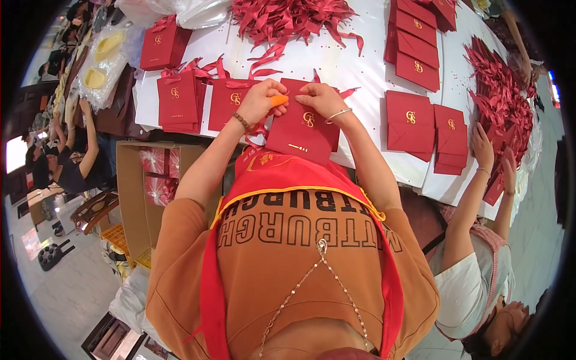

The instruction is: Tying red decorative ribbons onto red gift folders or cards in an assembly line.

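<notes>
Holding red bag (294, 135), carton (135, 207) containing wrapped packs (153, 162)

Both arms (207, 159) stretch forward, the left hand (259, 102) and right hand (324, 100) (fingers (306, 88) bent) near each other.

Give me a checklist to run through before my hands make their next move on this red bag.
1. Right hand on the bag: ok, at its top edge.
2. Left hand gripping firmly: cannot tell; it is at the upper left corner, but the contact is partly hidden.
3. Gold emblem in view: ok, on the side facing you.
4. Ribbon fastened to the bag: cannot tell; your hands cover the top edge.
5. Table free of scraps: not ok, small red bits dot it.
6. Co-worker's hands clear of yours: ok, over at the right.
</notes>
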The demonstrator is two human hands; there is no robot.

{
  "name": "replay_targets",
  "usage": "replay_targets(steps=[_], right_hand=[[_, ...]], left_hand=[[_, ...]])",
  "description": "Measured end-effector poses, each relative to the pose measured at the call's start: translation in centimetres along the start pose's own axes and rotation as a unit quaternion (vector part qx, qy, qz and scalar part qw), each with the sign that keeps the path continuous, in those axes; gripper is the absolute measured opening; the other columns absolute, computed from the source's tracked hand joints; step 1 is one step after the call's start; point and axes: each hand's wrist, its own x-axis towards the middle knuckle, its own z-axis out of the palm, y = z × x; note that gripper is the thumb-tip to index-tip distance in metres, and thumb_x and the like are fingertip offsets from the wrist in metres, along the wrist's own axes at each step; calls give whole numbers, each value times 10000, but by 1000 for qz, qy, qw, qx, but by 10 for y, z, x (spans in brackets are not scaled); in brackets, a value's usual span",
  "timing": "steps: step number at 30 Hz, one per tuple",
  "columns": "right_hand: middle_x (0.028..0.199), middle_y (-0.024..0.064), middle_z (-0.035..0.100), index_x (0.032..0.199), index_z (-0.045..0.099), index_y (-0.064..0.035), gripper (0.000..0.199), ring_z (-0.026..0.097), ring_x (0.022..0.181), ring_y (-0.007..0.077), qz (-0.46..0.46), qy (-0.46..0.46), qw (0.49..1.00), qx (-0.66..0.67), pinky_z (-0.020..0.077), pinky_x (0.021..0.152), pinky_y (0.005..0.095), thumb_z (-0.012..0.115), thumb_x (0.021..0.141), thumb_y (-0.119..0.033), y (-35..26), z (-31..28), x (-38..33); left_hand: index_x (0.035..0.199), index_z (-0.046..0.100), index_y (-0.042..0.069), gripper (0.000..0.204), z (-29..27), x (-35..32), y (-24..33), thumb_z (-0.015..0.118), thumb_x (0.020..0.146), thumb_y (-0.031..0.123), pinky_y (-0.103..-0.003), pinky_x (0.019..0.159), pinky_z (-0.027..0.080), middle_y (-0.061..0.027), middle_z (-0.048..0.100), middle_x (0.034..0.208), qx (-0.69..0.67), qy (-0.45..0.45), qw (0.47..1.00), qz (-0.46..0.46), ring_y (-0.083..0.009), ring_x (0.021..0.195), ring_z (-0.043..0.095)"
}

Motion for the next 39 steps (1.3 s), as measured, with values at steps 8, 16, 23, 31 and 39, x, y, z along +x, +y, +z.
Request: replay_targets(steps=[8,16,23,31,39], right_hand=[[772,95,604,965,584,27,327,554,678,155,4,-41,999,-34,430,625,282,651,724,-183,-16,-6,-7],[874,129,616,1038,570,18,357,581,776,194,-29,-47,998,11,445,709,289,636,733,-153,0,-4,-4],[886,146,625,1026,595,-30,349,599,812,240,-28,-27,999,-14,452,736,320,639,714,-179,-7,-4,-11],[883,144,626,966,617,-94,284,590,839,306,-48,18,992,-120,458,724,381,619,706,-207,-14,-1,-17],[775,141,618,899,607,-105,202,584,761,327,-64,64,960,-264,453,666,423,592,710,-175,-32,6,-28]], left_hand=[[853,598,-12,105,12,-1,11,526,791,32,-206,477,453,-69,615,678,204,36,978,15,-94,549,581],[826,616,5,129,21,7,16,545,735,62,-286,505,460,-112,614,644,334,31,940,61,-159,529,590],[825,589,6,108,21,9,17,543,749,67,-302,507,452,-113,604,655,444,34,883,150,-188,540,582],[733,544,29,41,36,9,16,521,714,57,-419,583,437,-161,586,685,548,35,813,196,-335,658,575],[765,532,34,70,34,13,25,518,704,64,-408,564,433,-156,579,663,554,-7,813,179,-335,635,566]])
